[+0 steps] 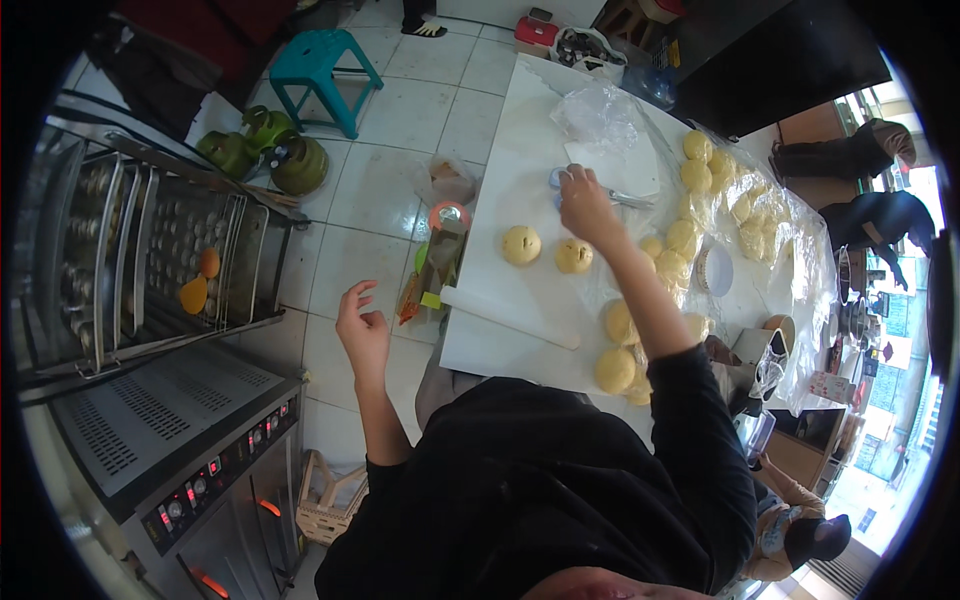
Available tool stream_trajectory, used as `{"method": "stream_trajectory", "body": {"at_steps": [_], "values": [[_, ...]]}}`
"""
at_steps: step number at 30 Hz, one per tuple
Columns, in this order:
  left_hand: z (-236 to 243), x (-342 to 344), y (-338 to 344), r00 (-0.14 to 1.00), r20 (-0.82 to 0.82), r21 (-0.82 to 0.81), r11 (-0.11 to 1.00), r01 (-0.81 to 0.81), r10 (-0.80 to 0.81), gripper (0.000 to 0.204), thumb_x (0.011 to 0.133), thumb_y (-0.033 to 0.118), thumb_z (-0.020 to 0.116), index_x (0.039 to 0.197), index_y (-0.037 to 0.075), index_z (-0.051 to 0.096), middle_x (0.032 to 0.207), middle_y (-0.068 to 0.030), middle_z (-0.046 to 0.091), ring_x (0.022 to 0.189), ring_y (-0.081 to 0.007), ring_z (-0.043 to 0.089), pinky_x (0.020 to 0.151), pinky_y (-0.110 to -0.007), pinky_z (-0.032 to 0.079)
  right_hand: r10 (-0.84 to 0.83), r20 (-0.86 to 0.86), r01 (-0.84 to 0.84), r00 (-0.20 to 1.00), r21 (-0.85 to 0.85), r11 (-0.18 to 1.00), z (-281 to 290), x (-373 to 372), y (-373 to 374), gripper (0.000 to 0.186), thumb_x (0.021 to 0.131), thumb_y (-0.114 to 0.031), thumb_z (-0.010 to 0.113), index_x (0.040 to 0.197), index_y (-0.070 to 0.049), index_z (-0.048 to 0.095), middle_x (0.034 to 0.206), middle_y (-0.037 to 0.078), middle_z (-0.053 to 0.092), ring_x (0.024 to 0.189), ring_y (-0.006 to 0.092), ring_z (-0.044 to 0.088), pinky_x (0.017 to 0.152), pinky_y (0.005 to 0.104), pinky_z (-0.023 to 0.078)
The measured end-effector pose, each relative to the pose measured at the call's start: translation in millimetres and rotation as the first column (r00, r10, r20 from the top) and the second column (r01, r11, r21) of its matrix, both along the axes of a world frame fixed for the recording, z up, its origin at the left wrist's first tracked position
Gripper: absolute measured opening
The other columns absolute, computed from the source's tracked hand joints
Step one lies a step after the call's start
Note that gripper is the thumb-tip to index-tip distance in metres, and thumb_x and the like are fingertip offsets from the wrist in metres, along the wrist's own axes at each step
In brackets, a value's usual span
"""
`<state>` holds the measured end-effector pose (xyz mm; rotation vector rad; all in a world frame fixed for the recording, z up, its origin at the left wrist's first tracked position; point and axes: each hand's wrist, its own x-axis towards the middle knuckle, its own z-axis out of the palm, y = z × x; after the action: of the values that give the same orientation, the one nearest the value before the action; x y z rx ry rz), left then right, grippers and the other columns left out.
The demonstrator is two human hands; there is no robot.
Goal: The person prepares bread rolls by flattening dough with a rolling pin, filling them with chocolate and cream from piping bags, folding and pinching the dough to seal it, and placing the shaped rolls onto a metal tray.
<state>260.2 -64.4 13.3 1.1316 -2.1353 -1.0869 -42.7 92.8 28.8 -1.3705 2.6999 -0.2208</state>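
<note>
My right hand (585, 203) is closed on a pair of scissors (630, 200) lying low over the white table. Their blue handles show on one side of the hand and the metal blades on the other. Nearer to me sit two yellow dough balls, the left one (520, 245) and the right one (574, 256), both with small marks on top. My left hand (362, 322) hangs off the table's left side above the floor, holding nothing, its fingers loosely bent and apart.
More dough balls (684, 238) lie on the table's right side, partly under clear plastic sheeting (750, 195). A white rolling pin (510, 318) rests at the near edge. To the left stand a tray rack (140, 240), an oven (190, 440), green gas cylinders (300, 163) and a teal stool (322, 68).
</note>
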Motion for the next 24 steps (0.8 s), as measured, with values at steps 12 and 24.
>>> {"method": "stream_trajectory", "body": {"at_steps": [12,24], "values": [[-3,81,-14,0.989,0.005,0.128,0.981,-0.145,0.146,0.041,0.062,-0.014,0.037,0.094,0.004,0.054,0.093,-0.0058,0.058,0.076,-0.0155,0.057,0.053,-0.022,0.041,-0.182,0.662,0.274,0.727,-0.037,0.961,5,41,3,0.028,0.063,-0.013,0.067,0.091,-0.009,0.062,0.075,0.007,0.059,0.073,0.0206,0.058,0.065,0.0318,0.048],[-110,175,118,0.979,0.197,-0.144,0.989,-0.027,0.055,0.031,0.066,-0.007,0.047,0.091,0.008,0.057,0.083,-0.0061,0.059,0.065,-0.0119,0.058,0.055,-0.024,0.045,0.388,0.914,0.434,-0.116,-0.305,0.848,41,133,171,0.047,0.067,-0.011,0.064,0.11,-0.003,0.047,0.105,0.01,0.052,0.095,0.0197,0.053,0.075,0.031,0.049]]}}
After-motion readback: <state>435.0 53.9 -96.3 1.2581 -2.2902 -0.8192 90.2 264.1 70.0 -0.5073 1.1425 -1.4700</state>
